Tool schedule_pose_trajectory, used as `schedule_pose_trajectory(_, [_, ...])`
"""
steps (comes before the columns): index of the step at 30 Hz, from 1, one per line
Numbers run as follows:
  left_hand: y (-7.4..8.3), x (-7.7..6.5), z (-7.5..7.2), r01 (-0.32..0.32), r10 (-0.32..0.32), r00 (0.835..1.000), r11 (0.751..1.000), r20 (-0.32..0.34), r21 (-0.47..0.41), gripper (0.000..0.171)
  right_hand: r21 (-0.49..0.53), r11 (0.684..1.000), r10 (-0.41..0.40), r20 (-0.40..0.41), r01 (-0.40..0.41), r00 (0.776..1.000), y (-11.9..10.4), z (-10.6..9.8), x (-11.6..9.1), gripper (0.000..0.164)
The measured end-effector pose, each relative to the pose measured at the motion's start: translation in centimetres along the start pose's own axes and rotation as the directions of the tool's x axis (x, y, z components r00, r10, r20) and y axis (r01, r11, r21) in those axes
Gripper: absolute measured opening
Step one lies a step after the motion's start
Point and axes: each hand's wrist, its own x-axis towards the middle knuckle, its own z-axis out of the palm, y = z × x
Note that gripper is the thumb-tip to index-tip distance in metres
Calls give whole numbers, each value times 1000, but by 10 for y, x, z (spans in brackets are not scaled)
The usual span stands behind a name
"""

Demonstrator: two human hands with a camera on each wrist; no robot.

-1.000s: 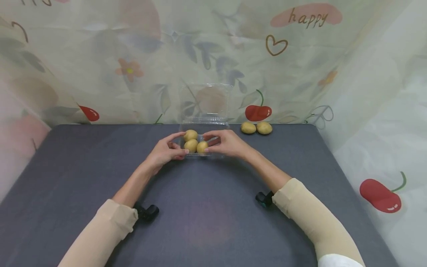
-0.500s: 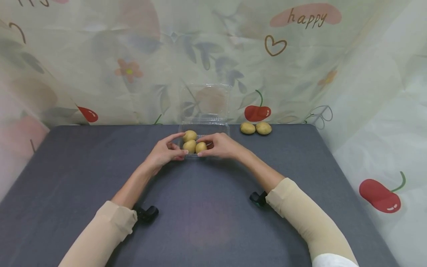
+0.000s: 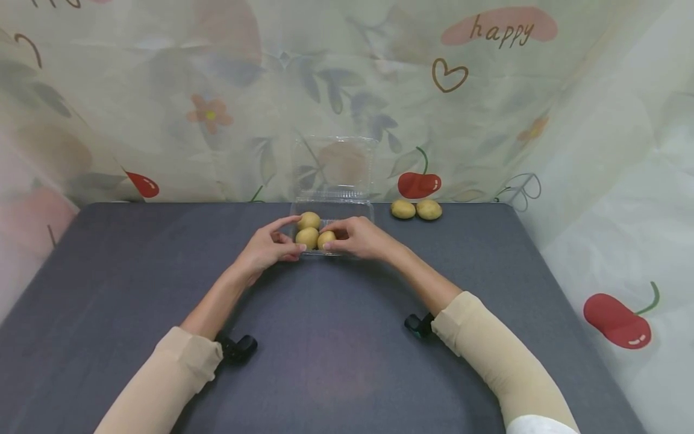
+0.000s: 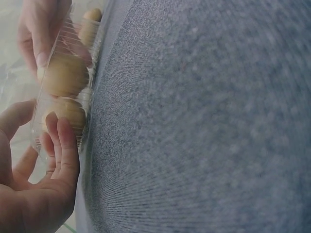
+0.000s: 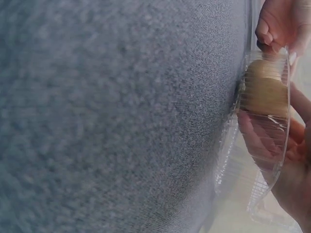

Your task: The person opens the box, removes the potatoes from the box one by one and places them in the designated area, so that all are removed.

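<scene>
A clear plastic clamshell container [image 3: 355,208] stands at the table's back edge, its lid [image 3: 347,163] raised behind it. Three yellow potatoes sit in its left part: a rear potato [image 3: 309,220], a front-left potato [image 3: 307,238] and a front-right potato [image 3: 326,239]. My left hand [image 3: 267,247] holds the container's left end between thumb and fingers; its fingers [image 4: 65,141] lie along the plastic wall in the left wrist view. Inside the container, my right hand [image 3: 362,237] grips the front-right potato, thumb in front and index finger behind. The right wrist view shows potatoes [image 5: 266,94] through the ribbed wall.
Two more potatoes, one [image 3: 403,209] left of the other [image 3: 429,210], lie right of the container near the back edge. A patterned curtain [image 3: 244,144] hangs directly behind the dark grey table [image 3: 336,337].
My right hand has moved left with its fingers closing further round the front-right potato. The front-left potato has shifted slightly left. My left hand stays nearly still.
</scene>
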Motion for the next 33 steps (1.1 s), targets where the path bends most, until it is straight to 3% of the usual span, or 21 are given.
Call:
schedule_pose_trajectory(16, [0, -1, 0, 7, -7, 1000, 1000, -5, -10, 71, 145, 989, -15, -74, 26, 997, 0, -1, -7, 37])
schedule_pose_trajectory(33, [-1, 1, 1, 8, -8, 1000, 1000, -24, -1, 71, 216, 973, -28, -213, 75, 977, 8, -15, -21, 35])
